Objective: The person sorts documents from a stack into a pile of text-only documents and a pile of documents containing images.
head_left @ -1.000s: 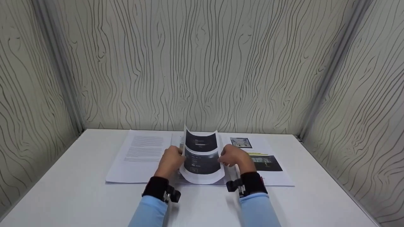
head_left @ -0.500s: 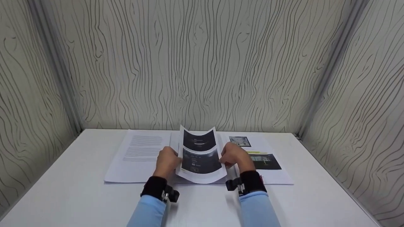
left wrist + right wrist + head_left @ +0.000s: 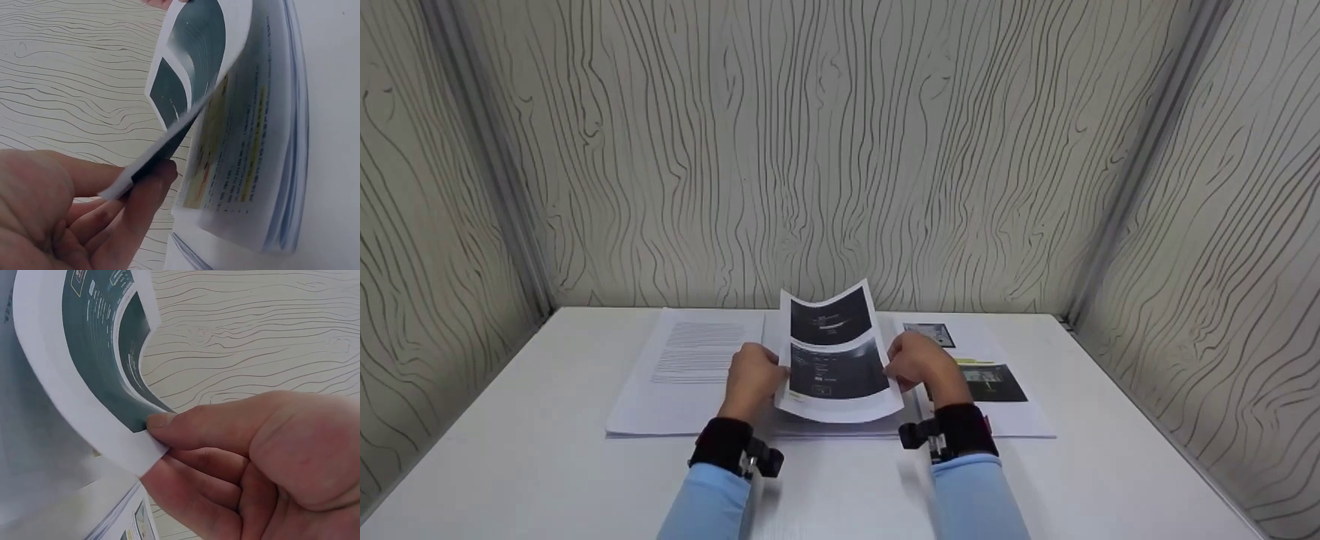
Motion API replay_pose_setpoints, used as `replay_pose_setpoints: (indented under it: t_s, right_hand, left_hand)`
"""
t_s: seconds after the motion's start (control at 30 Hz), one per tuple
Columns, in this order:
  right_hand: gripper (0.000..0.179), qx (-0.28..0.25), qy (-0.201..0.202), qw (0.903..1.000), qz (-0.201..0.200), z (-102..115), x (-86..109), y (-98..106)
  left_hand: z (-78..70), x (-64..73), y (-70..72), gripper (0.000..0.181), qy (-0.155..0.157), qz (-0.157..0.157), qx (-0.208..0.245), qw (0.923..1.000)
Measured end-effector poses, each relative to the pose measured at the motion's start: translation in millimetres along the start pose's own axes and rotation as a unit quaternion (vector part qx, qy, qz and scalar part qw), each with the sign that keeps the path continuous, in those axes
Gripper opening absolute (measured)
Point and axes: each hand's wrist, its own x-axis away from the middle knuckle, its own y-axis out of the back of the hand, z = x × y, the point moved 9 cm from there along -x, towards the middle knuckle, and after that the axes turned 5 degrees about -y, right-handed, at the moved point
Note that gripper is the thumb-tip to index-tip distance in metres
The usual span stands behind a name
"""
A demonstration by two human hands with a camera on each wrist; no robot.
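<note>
Holding the bowed printed sheet (image 3: 837, 360) aloft over the middle pages (image 3: 275, 140), raising its far edge higher than a moment ago, so apparently parting it from them. Pinching opposite side edges between thumb and curled fingers of left hand (image 3: 752, 379) and right hand (image 3: 924, 360). Working between left stack (image 3: 682, 397) and right stack (image 3: 990, 346).

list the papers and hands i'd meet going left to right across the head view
By their middles: page of printed text → left hand → curved sheet with two dark panels → right hand → page with dark pictures.
</note>
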Motion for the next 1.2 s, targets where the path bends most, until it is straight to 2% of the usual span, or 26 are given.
replay_pose_setpoints:
  t_s: [0.2,0.3,0.47,0.67,0.8,0.9,1.1,1.2]
  right_hand:
    - [0.007,-0.028,0.017,0.9994,-0.007,1,1.8,7]
    - [0.006,-0.035,0.017,0.9992,-0.006,2,2.0,9]
    - [0.009,-0.042,0.003,0.9991,-0.002,0,2.8,12]
    - [0.006,-0.065,0.017,0.9977,-0.005,0,7.1,20]
    - [0.003,-0.061,0.031,0.9975,-0.017,-5,12.9,34]
    - [0.008,-0.052,0.030,0.9976,-0.034,-16,17.6,51]
    - [0.025,-0.070,-0.021,0.9952,-0.066,-60,31.4,90]
    - [0.034,-0.081,-0.042,0.9914,-0.094,-85,39.1,109]
  left_hand:
    - [2.1,-0.8,2.6,0.026,0.028,0.005,0.023,0.9993]
    - [-0.1,-0.4,4.2,0.026,0.030,0.003,0.029,0.9991]
    - [-5.9,-0.4,6.5,0.026,0.013,0.002,0.031,0.9994]
    - [-20.8,2.4,1.5,0.019,-0.023,0.004,0.032,0.9992]
    - [-36.2,7.7,-12.8,0.017,-0.047,0.010,0.039,0.9981]
    - [-50.6,13.3,-29.9,0.018,-0.059,0.009,0.071,0.9957]
    - [-91.3,26.7,-69.9,0.028,-0.100,-0.027,0.133,0.9857]
    - [-105.8,32.9,-92.2,0.039,-0.092,-0.030,0.168,0.9811]
